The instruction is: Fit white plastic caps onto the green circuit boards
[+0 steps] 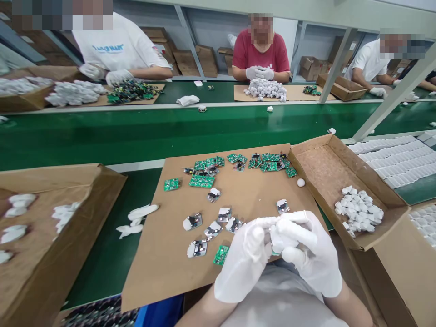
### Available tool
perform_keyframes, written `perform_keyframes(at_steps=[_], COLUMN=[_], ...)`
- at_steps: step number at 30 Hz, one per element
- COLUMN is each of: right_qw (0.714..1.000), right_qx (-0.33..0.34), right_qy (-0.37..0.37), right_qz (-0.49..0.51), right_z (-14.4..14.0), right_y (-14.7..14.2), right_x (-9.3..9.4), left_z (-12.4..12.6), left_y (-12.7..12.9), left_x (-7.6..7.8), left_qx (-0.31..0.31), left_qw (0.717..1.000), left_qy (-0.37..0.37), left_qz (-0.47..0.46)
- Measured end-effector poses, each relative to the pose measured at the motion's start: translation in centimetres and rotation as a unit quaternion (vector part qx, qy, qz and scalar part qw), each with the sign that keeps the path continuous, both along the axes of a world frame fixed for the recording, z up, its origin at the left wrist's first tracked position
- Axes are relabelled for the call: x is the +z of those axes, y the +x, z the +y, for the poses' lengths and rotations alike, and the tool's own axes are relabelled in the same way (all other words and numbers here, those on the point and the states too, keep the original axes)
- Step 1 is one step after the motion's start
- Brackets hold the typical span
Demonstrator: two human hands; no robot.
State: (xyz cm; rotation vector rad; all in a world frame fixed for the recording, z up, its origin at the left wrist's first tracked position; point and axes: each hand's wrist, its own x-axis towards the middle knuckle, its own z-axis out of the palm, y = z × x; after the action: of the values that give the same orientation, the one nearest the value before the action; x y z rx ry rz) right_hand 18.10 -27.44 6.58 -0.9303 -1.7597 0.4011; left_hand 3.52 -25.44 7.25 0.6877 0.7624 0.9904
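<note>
You hold a small part [272,243] between both gloved hands, almost wholly hidden by your fingers [293,229]; only a sliver of green edge shows. It sits just above the near edge of the cardboard sheet [163,259], close to your body.

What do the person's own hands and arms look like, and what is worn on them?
Both the left hand and the right hand wear thin white gloves, loose and wrinkled, that end at the wrists. The forearms below them are bare, with no sleeves in view. I see no markings, watch or straps on the gloves.
</note>
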Motion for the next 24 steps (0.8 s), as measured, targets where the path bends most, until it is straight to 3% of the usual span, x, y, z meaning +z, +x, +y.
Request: perform_keyframes(at_steps=[4, 8, 14, 19, 22, 24], right_qw=[0.999, 0.998, 0.980, 0.981, 0.984, 0.984], right_qx=[-0.029, -0.027, -0.064, -0.082, -0.071, -0.068], right_qy=[-0.007, -0.050, -0.164, -0.156, -0.150, -0.138], right_qz=[-0.019, -0.037, 0.091, 0.075, 0.070, 0.088], right_z=[0.0, -0.2, -0.6, -0.1, -0.1, -0.4], right_y=[0.1, 0.4, 0.4, 0.6, 1.3, 2.1], right_x=[-0.7, -1.1, -2.3, -2.5, -2.5, -2.6], left_z=[0.2, 0.5, 1.2, 2.0, 2.6, 4.0], left_y=[0.2, 0.6, -0.6, -1.9, -2.1, -2.0], left_x=[0.4, 0.5, -0.5, 0.7, 1.2, 1.1], left_qx=[0.032, 0.026, -0.033, -0.068, -0.113, -0.104], left_qw=[0.999, 1.000, 0.999, 0.975, 0.970, 0.962], left_qy=[0.004, -0.008, 0.009, 0.089, 0.093, 0.113], left_qz=[0.028, 0.013, -0.031, 0.193, 0.195, 0.224])
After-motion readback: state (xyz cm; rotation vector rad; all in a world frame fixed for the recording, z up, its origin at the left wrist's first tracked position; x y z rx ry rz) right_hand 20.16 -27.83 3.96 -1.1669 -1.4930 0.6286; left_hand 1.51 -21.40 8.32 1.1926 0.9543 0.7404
